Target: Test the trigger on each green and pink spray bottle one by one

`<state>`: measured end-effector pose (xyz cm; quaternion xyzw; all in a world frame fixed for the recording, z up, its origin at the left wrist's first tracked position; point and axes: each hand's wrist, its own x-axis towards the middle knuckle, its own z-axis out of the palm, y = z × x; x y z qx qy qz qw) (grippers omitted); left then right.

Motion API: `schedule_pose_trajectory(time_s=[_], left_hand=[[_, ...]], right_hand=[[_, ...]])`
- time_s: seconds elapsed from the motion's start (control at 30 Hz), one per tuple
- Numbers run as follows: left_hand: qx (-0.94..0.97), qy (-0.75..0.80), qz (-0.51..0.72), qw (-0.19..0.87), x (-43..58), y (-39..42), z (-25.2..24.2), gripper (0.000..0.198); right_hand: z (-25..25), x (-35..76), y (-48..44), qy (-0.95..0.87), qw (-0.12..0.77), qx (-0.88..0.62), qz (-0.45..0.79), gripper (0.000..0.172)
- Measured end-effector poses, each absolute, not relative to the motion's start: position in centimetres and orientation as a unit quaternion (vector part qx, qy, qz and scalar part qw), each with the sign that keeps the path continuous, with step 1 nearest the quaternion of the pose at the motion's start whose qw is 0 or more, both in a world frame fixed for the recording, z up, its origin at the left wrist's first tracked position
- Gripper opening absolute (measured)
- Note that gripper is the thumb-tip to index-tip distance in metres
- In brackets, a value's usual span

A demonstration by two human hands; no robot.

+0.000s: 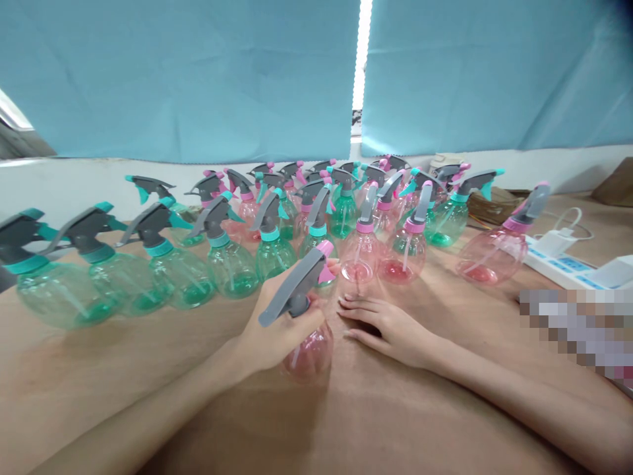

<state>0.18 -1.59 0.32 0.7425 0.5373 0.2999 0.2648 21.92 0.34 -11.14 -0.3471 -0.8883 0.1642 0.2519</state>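
Observation:
My left hand (267, 333) is wrapped round the neck of a pink spray bottle (309, 356) with a grey trigger head and pink nozzle. That bottle stands in front of the others, its nozzle facing away from me. Palm down on the wooden table (395, 422), my right hand (388, 330) lies with its fingers stretched out, just right of the held bottle and holding nothing. Beyond my hands are a green spray bottle (232, 267) and a pink spray bottle (363, 254), among several of both colours.
Spray bottles stand in rows across the table's back half. A white power strip (564, 260) with a plugged-in charger (556, 241) sits at the right. Near it is a pixelated patch. A blue curtain (198, 79) hangs behind the table.

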Motion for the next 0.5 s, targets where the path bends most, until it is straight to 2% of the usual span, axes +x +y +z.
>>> schedule_pose_trajectory(time_s=[0.17, 0.33, 0.5], left_hand=[[0.755, 0.521, 0.303, 0.258, 0.05, -1.38, 0.16, 0.018], [0.753, 0.508, 0.313, 0.278, 0.15, -1.43, 0.25, 0.036], [0.746, 0.507, 0.314, 0.296, 0.32, -1.55, 0.54, 0.030]], right_hand=[[-11.16, 21.95, 0.35, -0.889, 0.253, -0.345, 0.165, 0.039], [-11.18, 21.95, 0.34, -0.891, 0.246, -0.348, 0.158, 0.040], [-11.31, 21.97, 0.34, -0.888, 0.256, -0.347, 0.161, 0.039]])
